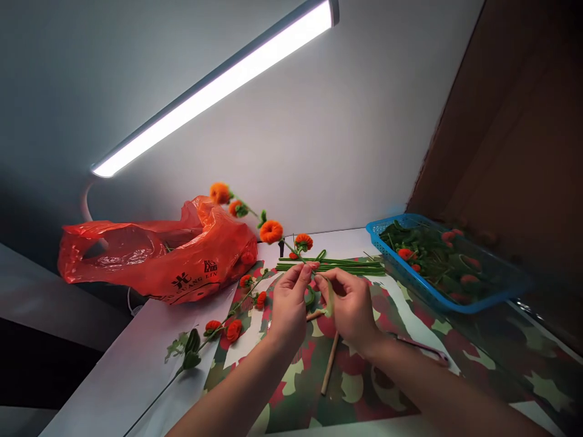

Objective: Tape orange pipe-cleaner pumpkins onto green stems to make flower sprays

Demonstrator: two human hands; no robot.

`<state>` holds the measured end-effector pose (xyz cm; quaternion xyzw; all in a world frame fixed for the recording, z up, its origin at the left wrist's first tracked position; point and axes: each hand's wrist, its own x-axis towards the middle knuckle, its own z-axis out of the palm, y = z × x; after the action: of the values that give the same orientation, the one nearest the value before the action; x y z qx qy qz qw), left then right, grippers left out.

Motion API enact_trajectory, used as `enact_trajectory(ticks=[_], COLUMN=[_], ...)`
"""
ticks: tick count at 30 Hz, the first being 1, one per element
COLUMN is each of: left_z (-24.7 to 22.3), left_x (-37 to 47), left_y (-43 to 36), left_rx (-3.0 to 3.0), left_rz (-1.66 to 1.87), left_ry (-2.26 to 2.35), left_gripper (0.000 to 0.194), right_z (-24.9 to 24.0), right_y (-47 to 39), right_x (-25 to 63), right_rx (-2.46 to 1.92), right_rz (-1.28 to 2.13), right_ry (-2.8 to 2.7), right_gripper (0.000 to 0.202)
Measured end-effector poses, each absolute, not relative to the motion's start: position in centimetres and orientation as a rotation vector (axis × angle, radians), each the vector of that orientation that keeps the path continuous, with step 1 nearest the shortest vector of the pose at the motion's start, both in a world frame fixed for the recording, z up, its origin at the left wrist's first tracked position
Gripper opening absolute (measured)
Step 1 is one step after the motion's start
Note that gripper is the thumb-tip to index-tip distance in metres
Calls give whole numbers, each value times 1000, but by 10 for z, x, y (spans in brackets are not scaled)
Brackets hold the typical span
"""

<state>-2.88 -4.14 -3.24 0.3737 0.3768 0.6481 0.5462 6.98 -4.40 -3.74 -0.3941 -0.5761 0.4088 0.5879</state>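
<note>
My left hand (290,298) is closed in a pinch on the stem of an artificial flower branch with fuzzy orange blooms (272,231). The branch slants up and to the left above the table. Close beside it, my right hand (354,306) pinches a pale green strip of tape (330,298) that hangs below the fingers. The fingertips of both hands nearly meet at the stem, and the exact contact there is partly hidden. Just behind the hands lie several straight green stems (355,266). A second orange flower branch (234,330) with green leaves rests on the table to the left.
A red plastic bag (182,261) slumps at the back left under a lit tube lamp (218,91). At the right, a blue basket (437,297) holds leaves and orange flowers. A brown stick (330,364) and a slim dark tool (423,347) lie on the patterned mat (353,388).
</note>
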Motion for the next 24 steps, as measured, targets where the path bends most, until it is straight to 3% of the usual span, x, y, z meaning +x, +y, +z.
enact_trajectory(ticks=[5,9,12,20,22,24], left_z=[-24,-21,-23,-28,-25,-23], left_x=[-37,-43,-45,-42,-42,-42], left_y=[-40,-37,-35,-36,-38,-38], left_rx=[901,909,936,1030,1011,996], left_rz=[1381,1352,1333,1474,1495,1509], left_ry=[732,652,637,1012,1035,999], left_gripper=[22,14,15,22,21,21], right_z=[-20,-17,-16,-26,-25,-23], right_y=[-49,-50,-49,-50,-51,-50], right_x=[67,72,74,74,75,76], right_rx=[-643,-569,-609,-1021,-987,-936], right_rz=[1885,2165,2032,972,957,1158], right_ry=[-729,-536,-681,-1299,-1344,-1273], right_gripper=[20,19,22,15,17,21])
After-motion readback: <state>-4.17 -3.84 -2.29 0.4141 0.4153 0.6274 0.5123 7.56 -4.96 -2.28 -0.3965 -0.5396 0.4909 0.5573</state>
